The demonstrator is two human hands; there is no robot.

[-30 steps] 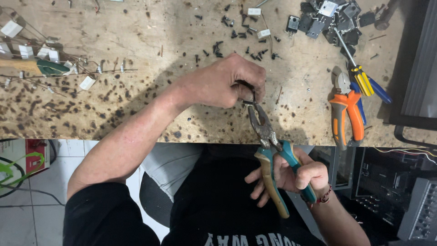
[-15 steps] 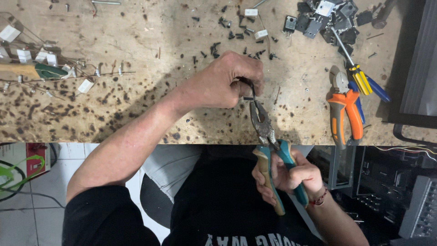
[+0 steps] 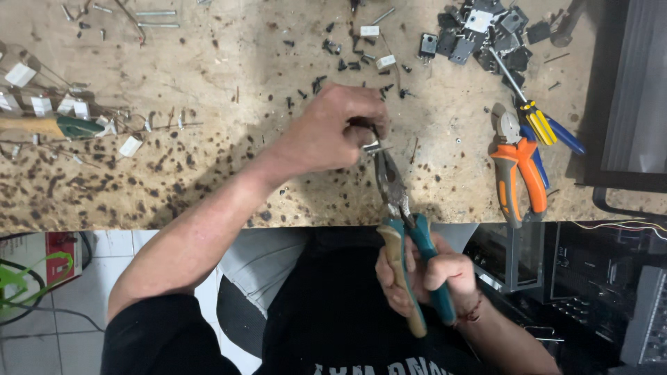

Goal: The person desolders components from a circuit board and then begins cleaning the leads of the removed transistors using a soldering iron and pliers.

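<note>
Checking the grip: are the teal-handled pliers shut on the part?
Shut: the pliers tips pinch a small metal piece held by the left hand.

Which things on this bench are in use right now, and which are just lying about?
In use:
left hand pinching a small metal part
right hand squeezing the teal-handled pliers, whose nose meets that part

Lying about:
orange-handled cutters
yellow-and-blue screwdriver
pile of dark components
green-handled tool
scattered screws

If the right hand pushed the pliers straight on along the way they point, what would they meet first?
The right hand aims the teal-handled pliers up the bench at the left hand. Their tip already meets the small metal part pinched there, then probably the fingers.
</note>
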